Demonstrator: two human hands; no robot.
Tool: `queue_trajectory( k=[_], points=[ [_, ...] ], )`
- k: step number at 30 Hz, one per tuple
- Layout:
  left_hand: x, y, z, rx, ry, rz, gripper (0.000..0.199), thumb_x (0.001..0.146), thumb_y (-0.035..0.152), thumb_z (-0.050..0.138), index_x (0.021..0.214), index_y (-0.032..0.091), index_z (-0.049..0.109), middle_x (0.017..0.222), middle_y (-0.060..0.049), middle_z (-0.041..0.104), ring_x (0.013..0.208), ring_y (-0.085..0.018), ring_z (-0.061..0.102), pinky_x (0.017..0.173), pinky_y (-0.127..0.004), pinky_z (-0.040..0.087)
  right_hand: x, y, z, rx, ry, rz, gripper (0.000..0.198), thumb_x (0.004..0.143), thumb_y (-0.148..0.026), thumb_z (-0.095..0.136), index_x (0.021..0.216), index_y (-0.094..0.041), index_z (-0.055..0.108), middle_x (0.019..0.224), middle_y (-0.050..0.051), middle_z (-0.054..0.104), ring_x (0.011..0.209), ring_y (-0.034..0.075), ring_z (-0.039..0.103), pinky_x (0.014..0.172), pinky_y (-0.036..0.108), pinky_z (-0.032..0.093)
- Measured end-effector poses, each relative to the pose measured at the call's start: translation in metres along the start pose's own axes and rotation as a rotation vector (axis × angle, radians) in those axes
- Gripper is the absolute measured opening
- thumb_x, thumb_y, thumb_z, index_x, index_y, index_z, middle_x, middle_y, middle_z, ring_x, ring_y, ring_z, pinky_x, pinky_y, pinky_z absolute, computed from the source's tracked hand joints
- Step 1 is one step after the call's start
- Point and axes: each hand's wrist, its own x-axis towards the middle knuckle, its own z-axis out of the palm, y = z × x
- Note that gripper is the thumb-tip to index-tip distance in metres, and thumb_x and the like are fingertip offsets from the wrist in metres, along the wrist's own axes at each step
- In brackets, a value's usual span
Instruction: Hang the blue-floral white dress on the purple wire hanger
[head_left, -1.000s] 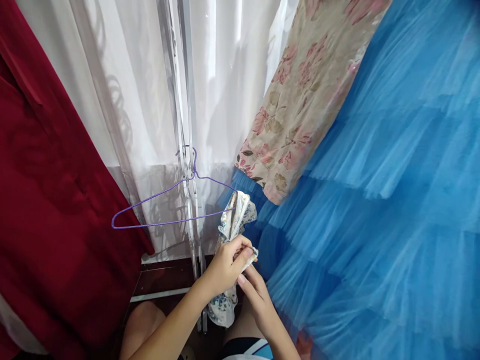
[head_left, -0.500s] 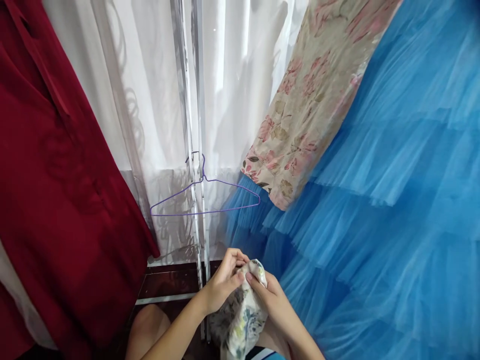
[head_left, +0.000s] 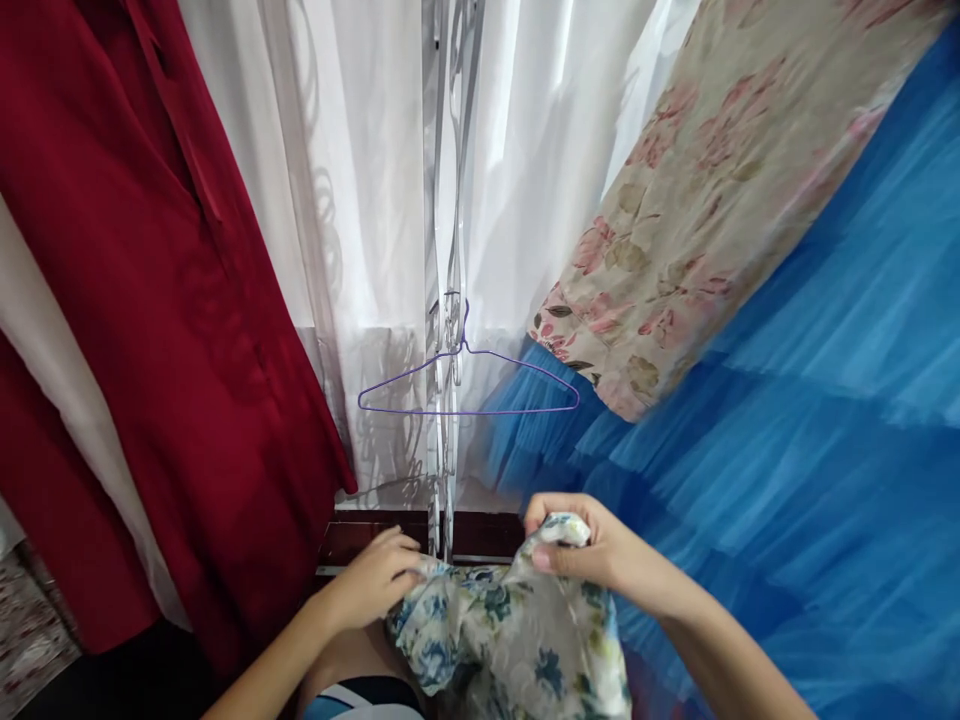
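A white cloth garment with blue and green flowers (head_left: pixel 551 640) is stretched between my two hands at the bottom of the view; its lower part runs out of the frame. My left hand (head_left: pixel 379 575) pinches one upper corner of it, fingers bent over the edge. At the other upper edge, my right hand (head_left: pixel 592 550) grips a bunched fold between thumb and fingers. Beyond the hands, a purple wire hanger (head_left: pixel 517 411) hangs bare from a thin metal rack (head_left: pixel 442 440). What kind of garment it is, I cannot tell.
A long red dress (head_left: pixel 217 400) hangs at the left. On the right hang a beige floral garment (head_left: pixel 660 270) and a layered blue tulle skirt (head_left: pixel 750 480). White curtains (head_left: pixel 375 200) cover the back. My knee (head_left: pixel 360 660) is below my left arm.
My hands have moved apart, spreading the bunched floral cloth between them. The view has shifted, so the hanger and rack sit further right.
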Motion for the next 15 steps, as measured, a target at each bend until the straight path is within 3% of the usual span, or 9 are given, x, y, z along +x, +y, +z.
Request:
queue_trajectory(
  k=[2,5,10,13,15],
  points=[
    [-0.005,-0.015,-0.029,0.162,0.086,-0.009,0.023,0.087,0.028,0.053,0.096,0.029,0.074,0.106,-0.006,0.070,0.117,-0.028,0.054,0.112,-0.046,0.026,0.009,-0.006,-0.008,-0.044,0.023,-0.015,0.021,0.070,-0.025,0.079,0.082,-0.018,0.063,0.059,-0.004,0.053,0.052,0.009,0.035,0.050,0.024,0.023],
    [-0.004,-0.030,-0.077,0.338,0.273,-0.053,0.022,0.082,0.022,0.053,0.093,0.026,0.072,0.110,-0.009,0.068,0.112,-0.030,0.055,0.105,-0.046,0.032,0.028,-0.009,-0.011,-0.081,0.073,-0.057,0.031,0.066,-0.018,0.077,0.092,-0.019,0.061,0.056,-0.006,0.053,0.048,0.008,0.033,0.049,0.023,0.023],
    [0.022,-0.034,-0.159,0.260,0.639,-0.041,0.017,0.085,0.029,0.049,0.081,0.022,0.064,0.090,-0.007,0.065,0.092,-0.026,0.055,0.089,-0.036,0.040,0.078,-0.008,-0.014,-0.289,0.249,-0.205,0.042,0.069,-0.018,0.068,0.111,-0.017,0.063,0.058,-0.005,0.057,0.048,0.010,0.041,0.050,0.023,0.031],
    [0.049,-0.025,-0.190,0.180,0.686,-0.032,0.020,0.088,0.032,0.046,0.083,0.021,0.062,0.085,-0.003,0.063,0.084,-0.022,0.054,0.082,-0.031,0.040,0.110,-0.001,-0.033,-0.485,0.427,-0.308,0.048,0.072,-0.017,0.062,0.120,-0.017,0.063,0.071,0.001,0.066,0.059,0.015,0.053,0.058,0.026,0.037],
    [0.067,-0.019,-0.200,0.106,0.671,-0.024,0.022,0.088,0.036,0.048,0.084,0.020,0.062,0.083,-0.002,0.063,0.082,-0.020,0.055,0.078,-0.028,0.041,0.127,0.006,-0.047,-0.559,0.525,-0.316,0.034,0.073,-0.017,0.060,0.106,-0.017,0.069,0.075,0.003,0.068,0.065,0.017,0.056,0.061,0.026,0.037]
  ],
)
